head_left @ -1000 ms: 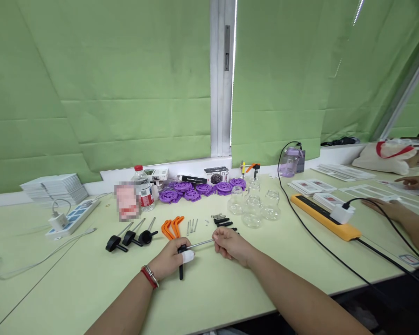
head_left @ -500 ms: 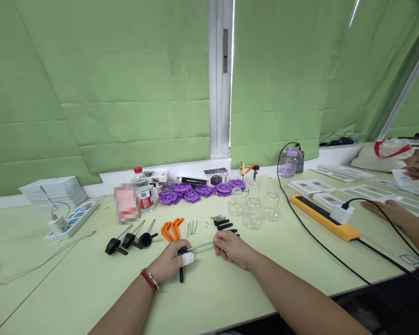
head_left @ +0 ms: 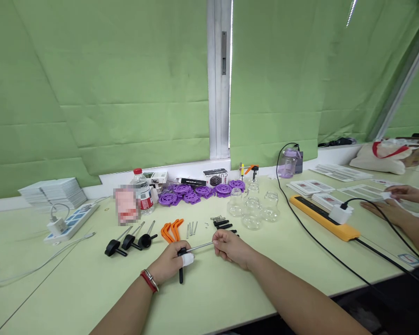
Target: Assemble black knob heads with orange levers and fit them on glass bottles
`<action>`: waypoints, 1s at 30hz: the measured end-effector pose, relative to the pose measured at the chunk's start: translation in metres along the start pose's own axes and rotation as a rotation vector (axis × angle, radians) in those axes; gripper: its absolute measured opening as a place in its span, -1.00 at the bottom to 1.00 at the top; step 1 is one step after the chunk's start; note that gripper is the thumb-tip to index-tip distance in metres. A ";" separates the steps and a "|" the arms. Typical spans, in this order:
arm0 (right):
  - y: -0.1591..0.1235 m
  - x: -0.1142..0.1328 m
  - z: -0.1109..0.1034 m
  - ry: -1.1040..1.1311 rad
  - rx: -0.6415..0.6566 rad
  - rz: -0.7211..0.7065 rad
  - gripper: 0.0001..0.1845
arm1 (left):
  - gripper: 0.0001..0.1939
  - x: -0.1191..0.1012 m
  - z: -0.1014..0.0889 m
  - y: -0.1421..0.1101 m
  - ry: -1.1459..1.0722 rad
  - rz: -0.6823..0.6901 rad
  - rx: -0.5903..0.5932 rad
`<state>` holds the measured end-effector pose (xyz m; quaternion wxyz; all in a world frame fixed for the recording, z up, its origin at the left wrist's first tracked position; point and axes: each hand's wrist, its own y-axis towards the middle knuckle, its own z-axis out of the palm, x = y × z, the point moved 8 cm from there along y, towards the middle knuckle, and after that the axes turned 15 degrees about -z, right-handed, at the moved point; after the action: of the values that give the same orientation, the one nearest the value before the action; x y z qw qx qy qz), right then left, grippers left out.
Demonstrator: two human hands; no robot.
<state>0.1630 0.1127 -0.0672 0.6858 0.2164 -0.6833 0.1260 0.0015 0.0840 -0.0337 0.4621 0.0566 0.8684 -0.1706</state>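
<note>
My left hand (head_left: 172, 258), with a white wrap on its thumb, is closed round a black plastic head with a metal rod (head_left: 199, 246); a black stem (head_left: 181, 275) sticks out below the fingers. At the rod's far end, my right hand (head_left: 230, 246) pinches the tip; anything else between those fingertips is hidden. Similar black heads with rods (head_left: 129, 241) lie to the left. Beyond my hands are orange levers (head_left: 172, 230), several thin metal pins (head_left: 192, 228), springs (head_left: 218, 218) and black tubes (head_left: 225, 226).
Several clear glass bottles (head_left: 252, 216) stand right of centre, with purple plastic parts (head_left: 204, 191) behind. A red-capped water bottle (head_left: 145, 197) is at the back. Power strips (head_left: 321, 218) and cables flank the workspace. Another person's hands (head_left: 387, 211) handle sheets at far right.
My hands hold nearly the same pose on the head and rod. At far right, the other person's upper hand has moved left and down, close to their other hand.
</note>
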 end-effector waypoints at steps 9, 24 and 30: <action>0.001 -0.006 0.000 -0.012 -0.007 0.008 -0.73 | -0.76 -0.003 0.001 -0.002 -0.008 0.015 0.002; -0.002 0.000 0.000 -0.022 0.007 0.008 -0.86 | -0.74 -0.004 0.000 -0.001 0.013 0.017 -0.005; 0.000 -0.001 0.000 -0.018 0.006 0.014 -0.78 | -0.78 -0.002 0.000 0.001 0.009 0.011 0.001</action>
<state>0.1633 0.1129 -0.0682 0.6783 0.2148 -0.6904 0.1307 0.0025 0.0847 -0.0320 0.4588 0.0623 0.8702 -0.1684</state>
